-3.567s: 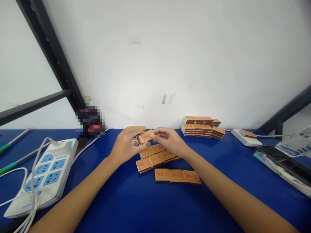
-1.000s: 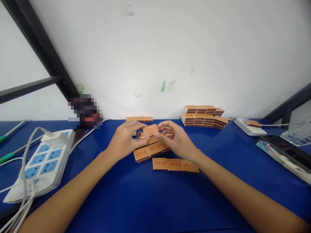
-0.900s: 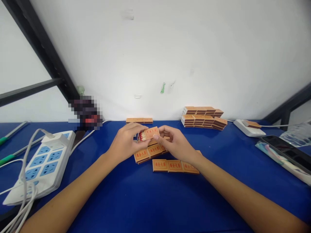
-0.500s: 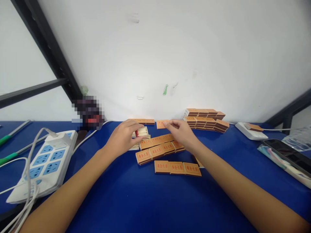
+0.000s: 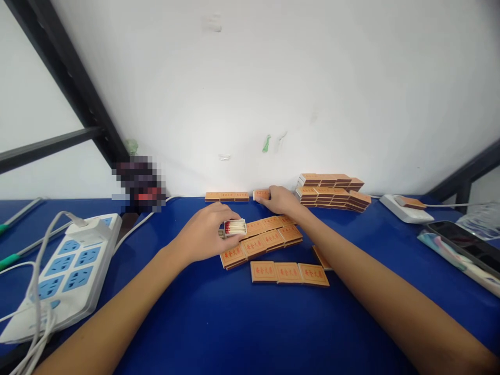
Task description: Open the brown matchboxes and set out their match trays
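An open matchbox tray [image 5: 235, 227] with red-tipped matches is pinched between the thumb and fingers of my left hand [image 5: 209, 232], above the left end of the middle rows of orange matchboxes [image 5: 262, 242]. At the back, near the wall, my right hand [image 5: 279, 200] has its thumb and fingers closed on a single orange matchbox [image 5: 261, 195]. Left of that box lies a short row of matchboxes [image 5: 227, 197]. Nearer to me is a row of three matchboxes [image 5: 289, 273]. Another box [image 5: 321, 258] is partly hidden by my right forearm.
Stacked matchboxes [image 5: 332, 194] stand at the back right. Further right are a white adapter [image 5: 406, 211] with a matchbox on it and a black phone [image 5: 464, 242]. A white power strip [image 5: 74, 265] with cables lies at left, near green-handled tools [image 5: 11, 259].
My left hand has moved slightly right and down, and the match tray is now in its grip. The matchbox at my right hand has shifted back toward the wall.
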{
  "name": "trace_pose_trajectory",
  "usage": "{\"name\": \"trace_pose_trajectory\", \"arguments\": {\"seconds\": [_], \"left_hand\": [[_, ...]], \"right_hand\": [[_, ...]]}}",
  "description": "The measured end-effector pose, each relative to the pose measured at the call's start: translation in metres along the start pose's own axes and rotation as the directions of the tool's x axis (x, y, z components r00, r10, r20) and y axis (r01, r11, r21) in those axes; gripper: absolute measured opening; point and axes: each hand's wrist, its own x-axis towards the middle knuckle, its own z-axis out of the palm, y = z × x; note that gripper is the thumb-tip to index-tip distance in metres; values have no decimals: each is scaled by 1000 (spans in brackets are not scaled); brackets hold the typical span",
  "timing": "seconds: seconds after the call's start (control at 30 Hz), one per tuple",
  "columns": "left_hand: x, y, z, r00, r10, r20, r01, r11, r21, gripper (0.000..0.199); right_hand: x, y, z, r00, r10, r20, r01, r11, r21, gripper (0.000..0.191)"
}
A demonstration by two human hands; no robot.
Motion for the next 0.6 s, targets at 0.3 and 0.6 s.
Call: {"name": "trace_pose_trajectory", "arguments": {"seconds": [0.3,0.6], "left_hand": [[-2,7,10,997,77,-18,-77,997,6,23],[1,-24,2,989,24,-148,-1,988,156,28]], "right_hand": [[0,-11,-3,999,25,-30,-28,993,-116,53],[-1,-12,0,993,-82,-84,75,993,-91,45]]}}
